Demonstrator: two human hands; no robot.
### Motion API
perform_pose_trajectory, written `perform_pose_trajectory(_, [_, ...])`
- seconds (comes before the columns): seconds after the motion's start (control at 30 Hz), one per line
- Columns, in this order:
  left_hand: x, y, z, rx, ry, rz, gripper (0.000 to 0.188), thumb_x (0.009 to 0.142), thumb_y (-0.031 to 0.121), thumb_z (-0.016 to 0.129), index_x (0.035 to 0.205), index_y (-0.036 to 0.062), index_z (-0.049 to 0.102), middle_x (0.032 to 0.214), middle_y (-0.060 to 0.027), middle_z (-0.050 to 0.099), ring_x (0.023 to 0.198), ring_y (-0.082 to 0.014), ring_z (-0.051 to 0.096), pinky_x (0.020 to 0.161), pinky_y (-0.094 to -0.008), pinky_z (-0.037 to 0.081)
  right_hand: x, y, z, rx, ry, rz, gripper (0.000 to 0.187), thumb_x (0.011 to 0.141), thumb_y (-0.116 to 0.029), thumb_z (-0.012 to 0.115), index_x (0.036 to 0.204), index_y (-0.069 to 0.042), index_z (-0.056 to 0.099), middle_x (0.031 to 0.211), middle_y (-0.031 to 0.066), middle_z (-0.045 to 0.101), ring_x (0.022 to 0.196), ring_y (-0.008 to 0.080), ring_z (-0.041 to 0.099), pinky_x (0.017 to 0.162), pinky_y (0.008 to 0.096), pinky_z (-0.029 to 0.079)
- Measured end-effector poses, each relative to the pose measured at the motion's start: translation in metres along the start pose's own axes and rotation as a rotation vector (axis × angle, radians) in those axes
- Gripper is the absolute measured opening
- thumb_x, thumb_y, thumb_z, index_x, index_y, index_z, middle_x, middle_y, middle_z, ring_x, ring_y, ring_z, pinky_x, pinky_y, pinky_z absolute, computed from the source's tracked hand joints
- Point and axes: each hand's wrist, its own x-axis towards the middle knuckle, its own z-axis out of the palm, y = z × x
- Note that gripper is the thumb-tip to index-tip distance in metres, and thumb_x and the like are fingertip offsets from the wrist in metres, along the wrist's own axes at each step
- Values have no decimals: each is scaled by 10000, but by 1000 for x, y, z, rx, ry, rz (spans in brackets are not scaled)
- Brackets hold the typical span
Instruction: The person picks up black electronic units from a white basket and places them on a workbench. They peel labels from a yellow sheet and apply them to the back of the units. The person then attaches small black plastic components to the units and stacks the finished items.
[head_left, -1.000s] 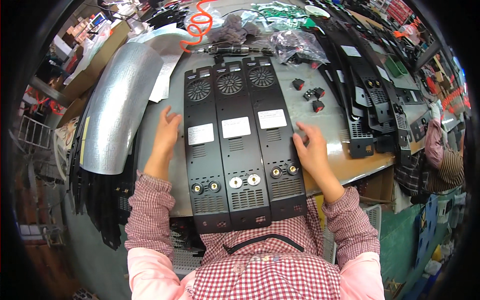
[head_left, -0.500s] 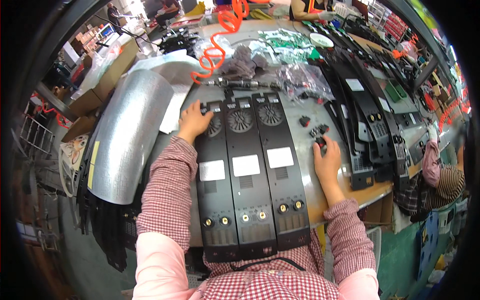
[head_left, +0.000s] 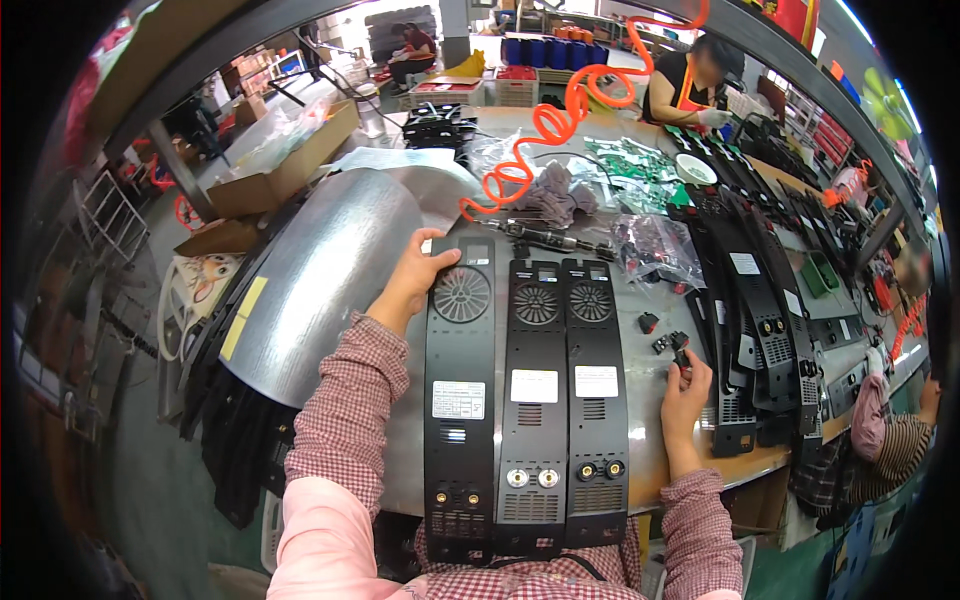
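Note:
Three long black slotted panels, each with a round fan grille and a white label, lie side by side before me. My left hand (head_left: 408, 275) grips the far end of the left panel (head_left: 462, 350), thumb on its face. That panel stands apart from the middle panel (head_left: 535, 430) and looks raised at its far end. The right panel (head_left: 597, 430) lies against the middle one. My right hand (head_left: 686, 405) pinches a small black-and-red part (head_left: 683, 357), perhaps a switch. Beside it on the table are another such part (head_left: 648, 322) and a small black piece (head_left: 664, 344).
A silver foil sheet (head_left: 320, 280) curves over more panels at left. Beyond lie a power screwdriver (head_left: 555, 238) under a coiled orange hose (head_left: 555, 125), a plastic bag of parts (head_left: 655, 250) and green circuit boards (head_left: 635, 165). Stacked black panels (head_left: 750, 300) stand right. Co-workers sit around.
My left hand has drawn the left panel away from the middle one and raised its far end. My right hand has closed on the small part. The view has tilted up.

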Motion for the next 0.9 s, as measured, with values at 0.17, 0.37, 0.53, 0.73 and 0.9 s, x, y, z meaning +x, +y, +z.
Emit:
perform_pose_trajectory(0.17, [-42,40,-22,-288,-139,-46,255,893,185,734,1093,58,641,879,-43,697,630,-137,659,631,-266,551,1,12,-6,82,-4,10,425,902,-1,653,1318,-59,593,1234,121,452,990,184,590,792,297,573])
perform_pose_trajectory(0.37, [-119,111,-46,-141,-184,217,217,939,272,685,1045,83,693,821,-20,705,647,-74,640,584,-196,498,6,-136,-25,327,-100,-215,412,840,11,738,1237,-32,639,1112,80,553,950,166,646,803,286,604])
perform_pose_trajectory(0.53, [-215,156,-31,-123,-77,533,291,1002,196,600,1207,-10,617,1054,-52,690,788,-56,630,661,-173,503,-9,-236,-55,516,-206,-476,411,802,26,764,1198,-11,660,1105,106,582,930,168,674,792,276,617])
perform_pose_trajectory(0.73, [-280,160,-2,-128,-154,693,256,1005,156,582,1187,-22,609,1147,-145,677,951,-157,680,766,-246,556,-26,-277,-86,474,-210,-663,415,775,16,766,1177,-16,669,1065,119,612,907,224,663,776,313,577])
perform_pose_trajectory(0.9, [-313,160,17,-125,-85,775,252,1003,176,593,1207,30,612,1195,-117,665,987,-136,678,759,-235,559,-36,-303,-106,432,-221,-825,406,739,-15,783,1116,-8,633,989,119,626,859,260,632,780,346,540])
